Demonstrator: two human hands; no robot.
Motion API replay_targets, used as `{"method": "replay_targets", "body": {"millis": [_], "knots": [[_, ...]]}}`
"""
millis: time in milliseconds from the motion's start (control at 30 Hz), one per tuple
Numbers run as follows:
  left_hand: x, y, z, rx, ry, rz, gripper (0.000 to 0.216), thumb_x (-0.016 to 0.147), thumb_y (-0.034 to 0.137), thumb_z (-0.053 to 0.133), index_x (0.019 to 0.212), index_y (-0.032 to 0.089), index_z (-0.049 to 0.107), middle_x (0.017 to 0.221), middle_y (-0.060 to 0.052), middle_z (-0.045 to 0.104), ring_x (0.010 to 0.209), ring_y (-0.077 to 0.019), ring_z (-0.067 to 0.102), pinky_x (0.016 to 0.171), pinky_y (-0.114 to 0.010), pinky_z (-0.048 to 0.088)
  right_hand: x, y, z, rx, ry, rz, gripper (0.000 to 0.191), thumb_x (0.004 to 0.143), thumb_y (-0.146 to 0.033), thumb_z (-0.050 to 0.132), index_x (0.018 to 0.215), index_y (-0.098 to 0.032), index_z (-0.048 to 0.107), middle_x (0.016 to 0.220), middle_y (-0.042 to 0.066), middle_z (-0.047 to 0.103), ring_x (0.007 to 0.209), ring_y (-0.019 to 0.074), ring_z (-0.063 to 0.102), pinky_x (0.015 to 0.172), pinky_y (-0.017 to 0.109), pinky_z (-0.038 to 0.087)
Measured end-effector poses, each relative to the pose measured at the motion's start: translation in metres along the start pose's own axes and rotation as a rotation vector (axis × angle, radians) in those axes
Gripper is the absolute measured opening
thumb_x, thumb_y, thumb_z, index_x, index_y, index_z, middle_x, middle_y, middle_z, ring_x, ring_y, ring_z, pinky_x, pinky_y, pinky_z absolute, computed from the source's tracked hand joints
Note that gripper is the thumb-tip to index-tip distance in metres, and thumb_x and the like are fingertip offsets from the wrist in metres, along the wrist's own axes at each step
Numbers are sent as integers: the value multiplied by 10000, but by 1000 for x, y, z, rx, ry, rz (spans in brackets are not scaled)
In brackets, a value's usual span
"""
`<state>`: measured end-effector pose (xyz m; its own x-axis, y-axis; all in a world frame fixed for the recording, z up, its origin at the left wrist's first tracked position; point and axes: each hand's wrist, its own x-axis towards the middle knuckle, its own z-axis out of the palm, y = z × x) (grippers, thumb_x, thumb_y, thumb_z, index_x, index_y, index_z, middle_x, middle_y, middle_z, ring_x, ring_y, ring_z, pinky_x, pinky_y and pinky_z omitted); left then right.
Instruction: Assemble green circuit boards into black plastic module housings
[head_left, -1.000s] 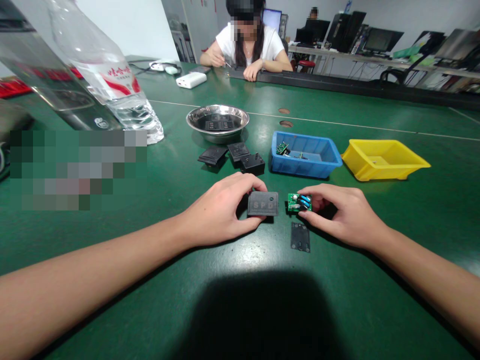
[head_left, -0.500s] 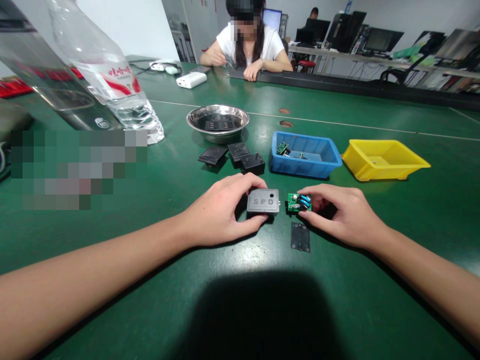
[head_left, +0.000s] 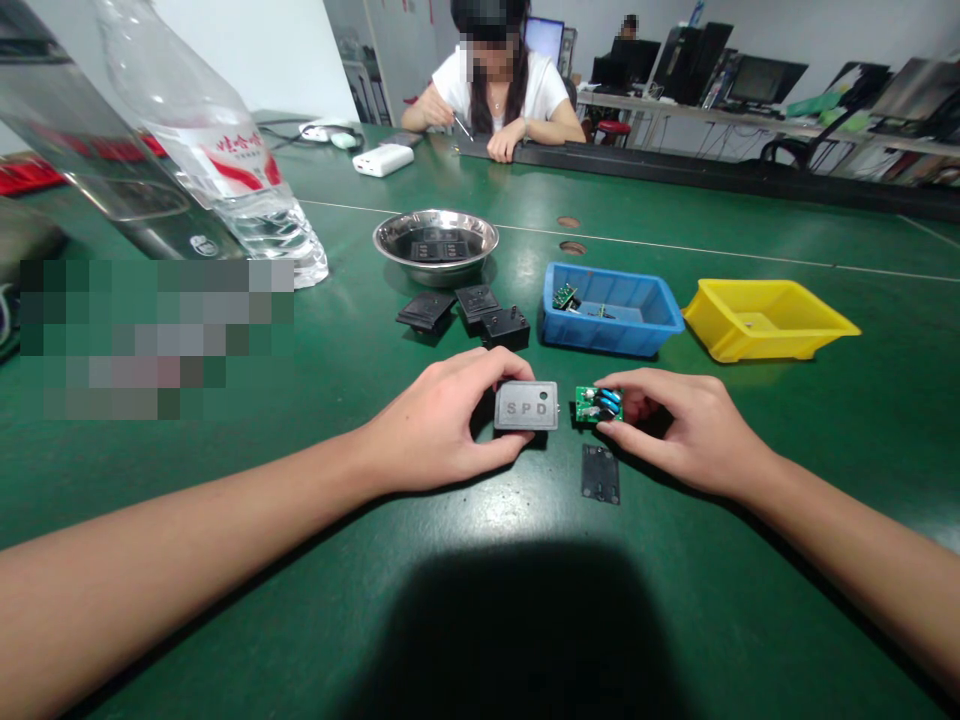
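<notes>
My left hand (head_left: 439,425) grips a black plastic housing (head_left: 526,406) marked "SPD" between thumb and fingers, resting on the green table. Just to its right, my right hand (head_left: 686,425) pinches a small green circuit board (head_left: 598,403) with blue components. A flat black cover plate (head_left: 601,474) lies on the table below the board, untouched. Behind my hands lie three more black housings (head_left: 466,312).
A steel bowl (head_left: 435,240) with black parts, a blue bin (head_left: 611,310) with boards and a yellow bin (head_left: 765,318) stand behind. Water bottles (head_left: 217,150) rise at the left. Another person sits at the far table edge (head_left: 495,95) beside a white box (head_left: 382,159).
The black housing tilted slightly in my left hand, its lettered face catching more light. My right hand and the board stayed put.
</notes>
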<state>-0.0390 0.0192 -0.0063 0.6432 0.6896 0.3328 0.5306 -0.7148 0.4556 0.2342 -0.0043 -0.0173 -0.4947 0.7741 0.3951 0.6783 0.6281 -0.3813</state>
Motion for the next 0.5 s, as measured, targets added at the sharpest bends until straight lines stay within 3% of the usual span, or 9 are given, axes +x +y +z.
{"method": "replay_targets", "body": {"millis": [500], "knots": [[2, 0, 0, -64, 3, -10, 223, 783, 249, 681, 972, 198, 573, 893, 27, 661, 774, -132, 634, 717, -237, 473, 0, 0, 0, 5, 4, 8, 244, 865, -259, 695, 1085, -154, 705, 705, -19, 665, 606, 114, 616, 602, 219, 459]]}}
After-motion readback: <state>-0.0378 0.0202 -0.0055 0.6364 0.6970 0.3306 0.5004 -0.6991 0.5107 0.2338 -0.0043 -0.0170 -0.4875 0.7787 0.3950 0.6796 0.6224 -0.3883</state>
